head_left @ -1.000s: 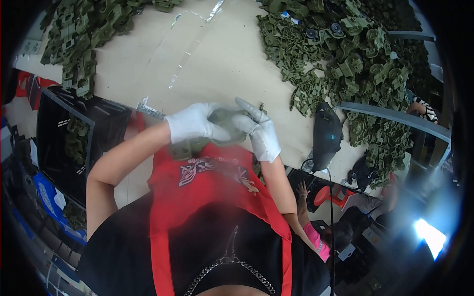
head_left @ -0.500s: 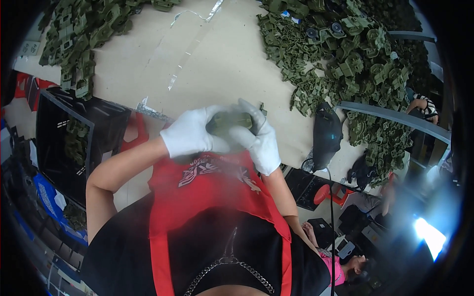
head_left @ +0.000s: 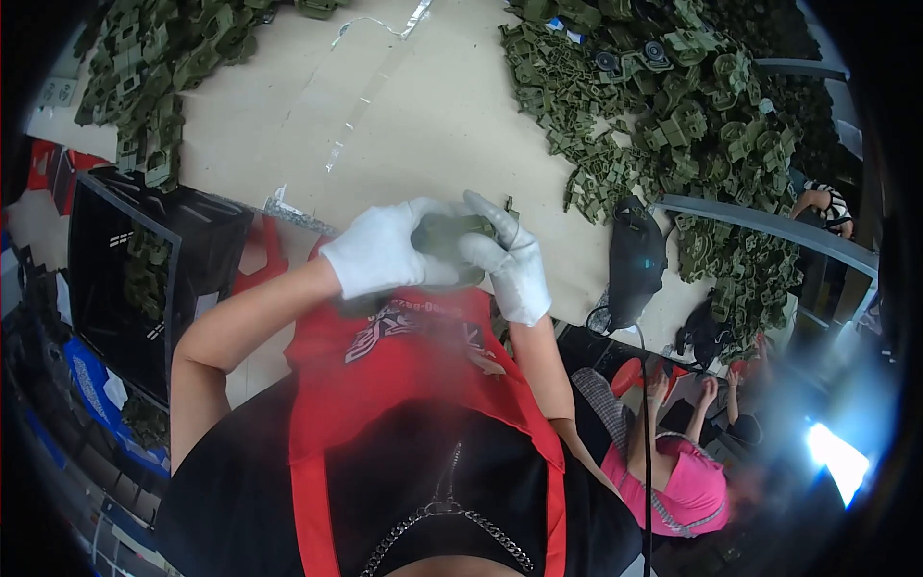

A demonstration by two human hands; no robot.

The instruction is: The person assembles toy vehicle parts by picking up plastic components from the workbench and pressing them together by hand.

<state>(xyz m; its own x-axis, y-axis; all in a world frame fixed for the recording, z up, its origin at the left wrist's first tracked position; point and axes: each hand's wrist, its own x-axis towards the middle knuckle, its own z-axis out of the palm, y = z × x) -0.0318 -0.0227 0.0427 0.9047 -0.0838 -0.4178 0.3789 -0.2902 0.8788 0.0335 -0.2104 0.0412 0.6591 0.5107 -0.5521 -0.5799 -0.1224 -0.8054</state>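
Just above the table's near edge, both white-gloved hands are closed around a dark green moulded plastic part point(head_left: 444, 234). My left hand point(head_left: 377, 252) wraps its left side. My right hand point(head_left: 516, 272) grips the other side, index finger stretched along the top and thumb pressed against it. Haze on the picture and the gloves hide much of its shape. A small green piece point(head_left: 510, 205) shows beside the right fingertips; whether it touches the glove I cannot tell.
Heaps of green plastic parts lie at the far right point(head_left: 673, 125) and far left point(head_left: 173, 58) of the pale table point(head_left: 385, 125). A black crate point(head_left: 207, 231) with green parts stands left. A black device point(head_left: 636, 264) with a cable is right. A person in pink point(head_left: 683, 486) sits lower right.
My left hand has shifted slightly right and turned with the green part, my right hand still on it. At lower right, the person in pink has moved farther into view.
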